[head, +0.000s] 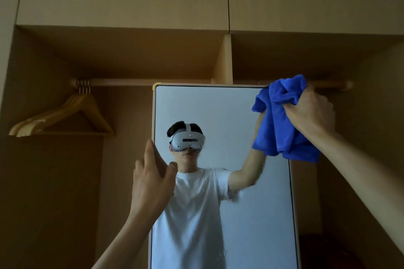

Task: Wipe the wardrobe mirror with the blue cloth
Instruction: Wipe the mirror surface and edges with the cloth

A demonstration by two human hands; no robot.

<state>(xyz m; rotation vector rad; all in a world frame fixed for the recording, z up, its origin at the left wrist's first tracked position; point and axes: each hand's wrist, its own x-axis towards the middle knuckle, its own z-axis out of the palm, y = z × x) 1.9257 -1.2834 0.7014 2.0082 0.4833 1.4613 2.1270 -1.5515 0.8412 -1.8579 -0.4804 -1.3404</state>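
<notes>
Head view: the right hand (310, 111) held the cloth (282, 120) bunched, fingers clamped round it, at the top right corner of the mirror (218, 105), likely to wipe downward. The left hand (150, 181) pinched its left edge, apparently steadying it.

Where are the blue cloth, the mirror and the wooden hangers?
blue cloth (279, 129), head view, its middle fold.
mirror (214, 107), head view, bare upper glass.
wooden hangers (93, 113), head view, sloping right arm.
</notes>
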